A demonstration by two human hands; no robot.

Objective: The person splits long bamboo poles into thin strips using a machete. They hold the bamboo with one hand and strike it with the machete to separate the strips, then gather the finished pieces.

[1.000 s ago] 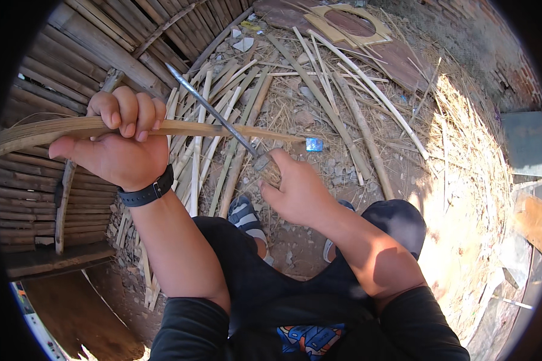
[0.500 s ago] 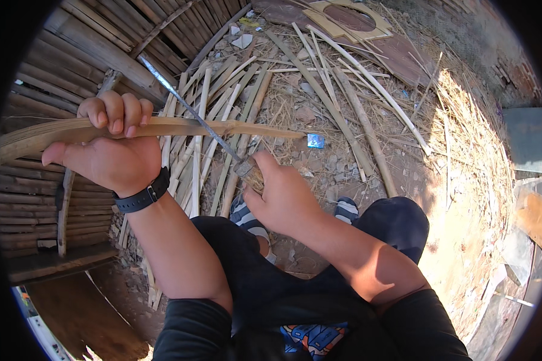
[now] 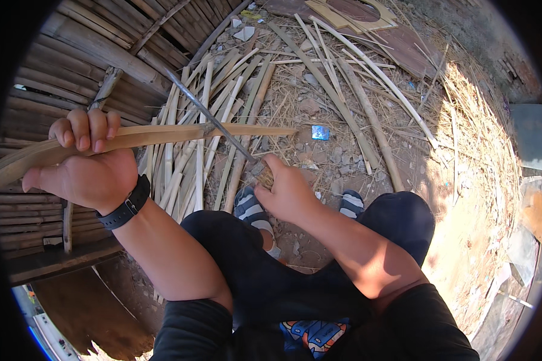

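My left hand (image 3: 90, 171), with a dark watch on its wrist, is wrapped around a long split bamboo strip (image 3: 159, 135). The strip lies nearly level across my front, its thick end out at the left and its narrow end tapering toward the middle. My right hand (image 3: 288, 191) is closed round the wooden handle of a long, narrow-bladed knife (image 3: 194, 101). Its blade slants up and left, crossing the strip just right of a node. Whether the edge is biting into the bamboo I cannot tell.
Bamboo slats (image 3: 200, 150) and poles (image 3: 376, 123) litter the straw-strewn ground ahead. A small blue packet (image 3: 320, 133) lies past the strip's tip. On the left stands a bamboo-slat wall (image 3: 72, 72); boards (image 3: 397, 45) lie at the back. My sandalled feet (image 3: 250, 207) are below my hands.
My left hand and the bamboo strip have shifted left and slightly down. My right hand has moved a little right, and the knife now crosses the strip nearer its narrow end.
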